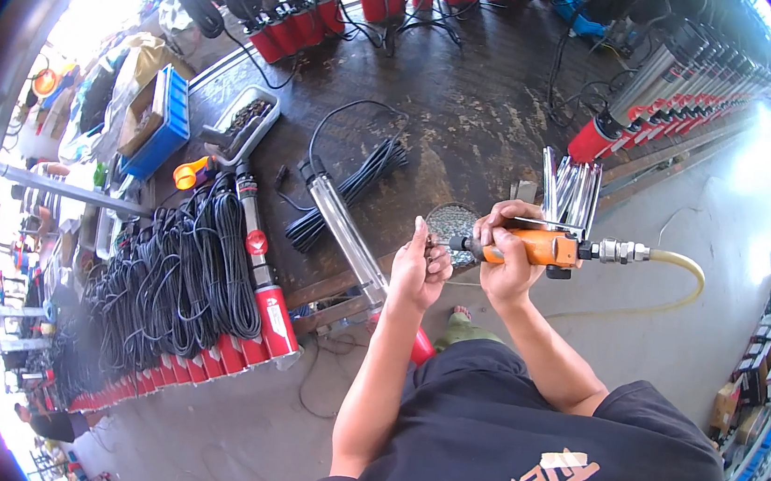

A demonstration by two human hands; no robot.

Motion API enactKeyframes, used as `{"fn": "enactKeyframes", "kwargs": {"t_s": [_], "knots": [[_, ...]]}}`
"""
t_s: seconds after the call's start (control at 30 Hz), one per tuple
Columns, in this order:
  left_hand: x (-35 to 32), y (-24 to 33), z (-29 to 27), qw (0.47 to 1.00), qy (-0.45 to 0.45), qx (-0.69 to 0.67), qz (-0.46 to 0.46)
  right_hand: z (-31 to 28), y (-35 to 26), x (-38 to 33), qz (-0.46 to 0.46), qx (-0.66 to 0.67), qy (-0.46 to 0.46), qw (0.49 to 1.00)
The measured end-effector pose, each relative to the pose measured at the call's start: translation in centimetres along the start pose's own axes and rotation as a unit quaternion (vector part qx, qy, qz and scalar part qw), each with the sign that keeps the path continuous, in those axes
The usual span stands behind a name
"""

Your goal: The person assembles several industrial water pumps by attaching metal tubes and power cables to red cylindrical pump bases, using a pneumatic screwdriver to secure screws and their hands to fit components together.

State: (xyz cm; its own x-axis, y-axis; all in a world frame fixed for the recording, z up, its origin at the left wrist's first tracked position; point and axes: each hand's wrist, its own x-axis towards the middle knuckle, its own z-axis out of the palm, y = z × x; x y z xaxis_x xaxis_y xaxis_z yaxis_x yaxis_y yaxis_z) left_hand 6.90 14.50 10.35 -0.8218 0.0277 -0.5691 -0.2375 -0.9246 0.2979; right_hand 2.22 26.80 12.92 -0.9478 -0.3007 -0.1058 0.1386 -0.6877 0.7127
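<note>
While two hands [420, 268] [508, 253] meet, one orange driver [535, 248] shows.

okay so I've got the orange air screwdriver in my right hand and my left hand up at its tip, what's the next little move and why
Probably seat the small part pinched in your left hand onto the tip of the orange air screwdriver before moving to the steel pump. Your right hand grips the tool level, its tip points at your left fingers, and the two nearly meet. What you are pinching is too small to make out.

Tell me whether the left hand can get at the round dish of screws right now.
Probably yes. The left hand hovers right beside the round dish of screws, nothing lies between them; the right hand with the orange air screwdriver sits to the side.
</note>
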Motion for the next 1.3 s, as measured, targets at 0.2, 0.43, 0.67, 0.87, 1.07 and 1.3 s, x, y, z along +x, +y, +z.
{"fn": "enactKeyframes", "kwargs": {"t_s": [0.2,0.43,0.67,0.87,1.07,1.3], "knots": [[-0.4,-0.1,0.1,0.998,0.028,-0.035,0.033,-0.9,-0.1,0.2,-0.008,-0.211,-0.034,0.977],[-0.4,0.0,0.0,0.998,0.027,-0.041,0.040,1.0,2.7,-0.8,-0.134,-0.702,-0.243,0.656],[-0.3,-0.2,0.2,0.993,0.085,0.028,0.080,0.5,2.4,-1.1,-0.151,-0.728,-0.260,0.616],[0.1,-0.5,-0.5,0.991,0.101,0.022,0.083,0.1,2.1,-1.1,-0.152,-0.763,-0.277,0.564],[-0.6,-0.7,0.4,0.982,0.166,0.040,0.081,-1.9,0.0,-1.0,-0.146,-0.776,-0.278,0.547],[-0.5,-0.7,-1.1,0.980,0.143,0.043,0.132,-3.2,-0.5,-1.2,-0.150,-0.773,-0.237,0.569]]}}
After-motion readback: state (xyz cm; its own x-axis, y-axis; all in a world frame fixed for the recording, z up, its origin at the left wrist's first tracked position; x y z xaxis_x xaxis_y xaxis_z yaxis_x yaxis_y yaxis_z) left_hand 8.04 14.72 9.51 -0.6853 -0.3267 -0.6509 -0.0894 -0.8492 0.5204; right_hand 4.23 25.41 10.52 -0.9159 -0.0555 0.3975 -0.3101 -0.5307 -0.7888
